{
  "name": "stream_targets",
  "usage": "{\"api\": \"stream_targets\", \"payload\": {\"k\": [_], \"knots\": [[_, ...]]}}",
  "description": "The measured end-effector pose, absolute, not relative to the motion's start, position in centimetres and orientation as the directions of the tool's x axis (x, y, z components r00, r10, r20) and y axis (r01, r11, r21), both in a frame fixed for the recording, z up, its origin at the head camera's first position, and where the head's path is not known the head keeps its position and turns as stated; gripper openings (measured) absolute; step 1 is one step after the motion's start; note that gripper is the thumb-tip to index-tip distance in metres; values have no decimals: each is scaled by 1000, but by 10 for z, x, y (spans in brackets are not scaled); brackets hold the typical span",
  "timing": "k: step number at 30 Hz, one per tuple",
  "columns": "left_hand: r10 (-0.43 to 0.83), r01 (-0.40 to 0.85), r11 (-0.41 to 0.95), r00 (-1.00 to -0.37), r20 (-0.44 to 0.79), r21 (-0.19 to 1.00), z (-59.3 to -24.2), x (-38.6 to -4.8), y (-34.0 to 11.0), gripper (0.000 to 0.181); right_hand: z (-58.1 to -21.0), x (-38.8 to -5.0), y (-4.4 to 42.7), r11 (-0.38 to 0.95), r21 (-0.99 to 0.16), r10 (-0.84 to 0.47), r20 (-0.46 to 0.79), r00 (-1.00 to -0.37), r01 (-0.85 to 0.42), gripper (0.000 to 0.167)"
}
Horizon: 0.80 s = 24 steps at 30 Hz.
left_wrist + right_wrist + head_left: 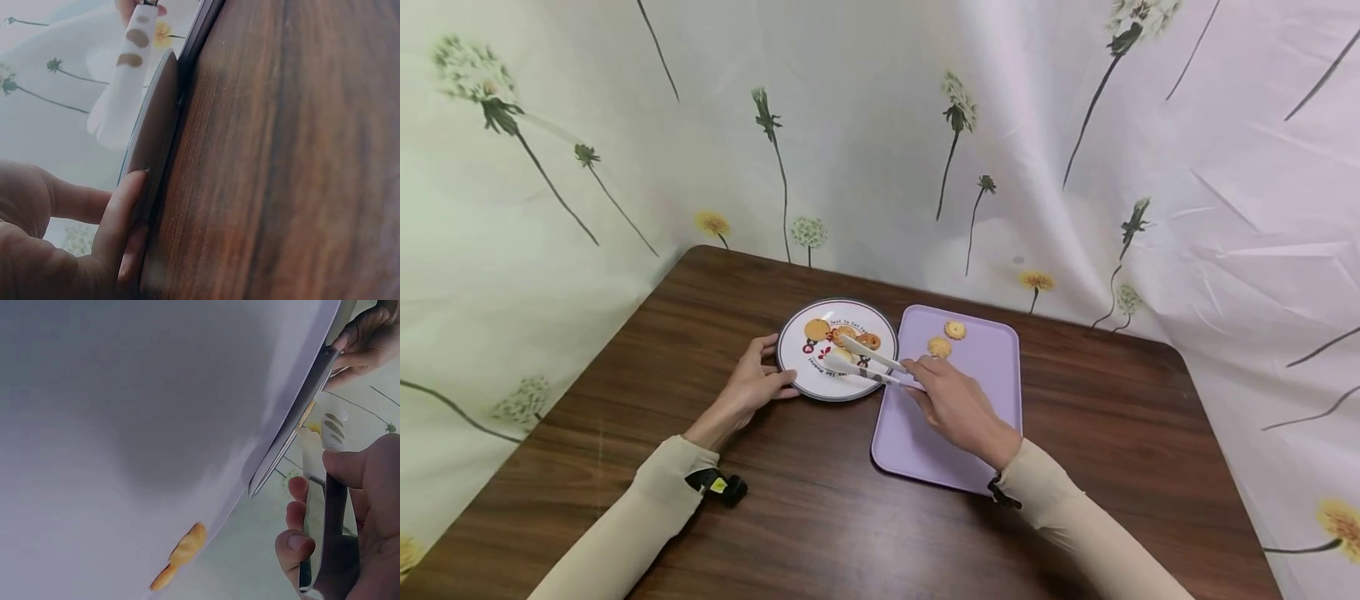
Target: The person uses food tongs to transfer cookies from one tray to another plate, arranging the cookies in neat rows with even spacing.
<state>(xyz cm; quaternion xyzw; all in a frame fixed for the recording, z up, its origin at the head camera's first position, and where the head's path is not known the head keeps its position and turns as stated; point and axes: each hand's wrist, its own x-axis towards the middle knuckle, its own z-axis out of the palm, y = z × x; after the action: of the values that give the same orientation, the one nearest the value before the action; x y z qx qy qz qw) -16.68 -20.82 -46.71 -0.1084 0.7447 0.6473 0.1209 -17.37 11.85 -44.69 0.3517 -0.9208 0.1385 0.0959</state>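
On the tabletop (1120, 433), the plate (811, 377) bearing several cookies (817, 330) lies just left of the tray (925, 442), which carries two more cookies (939, 347) toward its far end, with tongs (874, 353) over the plate and a cloth (872, 167) behind.

Left hand (69, 269) at lower left, gripping the rim of the plate (150, 137); one digit bears on the underside, another passes to the upper face. Plate presented nearly edge-on, underside toward the table (281, 156), which is dark wood grain. White tongs (122, 81) with brownish oval marks extend over the plate's upper face; contact undetermined. Right hand (127, 11) partly visible at their top end. Tray (200, 28) edge-on, just beyond the plate. Flower-printed cloth (50, 112) behind.
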Motion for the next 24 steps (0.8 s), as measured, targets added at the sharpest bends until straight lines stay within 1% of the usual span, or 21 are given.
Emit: {"api": "stream_targets", "payload": {"k": [6,11,16,24], "knots": [[-6,-332,129,-943,-334,934,-467,-166,-208,80,-448,-177,102,707,-198,-631,257,-732,-679,38],[-9,-350,87,-937,-350,933,-465,-167,-206,70,-449,-178,92,708,-188,-640,236,-731,-681,38],[-6,-335,52,-942,-335,941,-465,-166,-207,63,-449,-181,83,705,-189,-645,230,-729,-683,39],[-13,-328,45,-945,-328,944,-467,-166,-207,62,-450,-183,71,700,-194,-649,228,-726,-687,38]]}}
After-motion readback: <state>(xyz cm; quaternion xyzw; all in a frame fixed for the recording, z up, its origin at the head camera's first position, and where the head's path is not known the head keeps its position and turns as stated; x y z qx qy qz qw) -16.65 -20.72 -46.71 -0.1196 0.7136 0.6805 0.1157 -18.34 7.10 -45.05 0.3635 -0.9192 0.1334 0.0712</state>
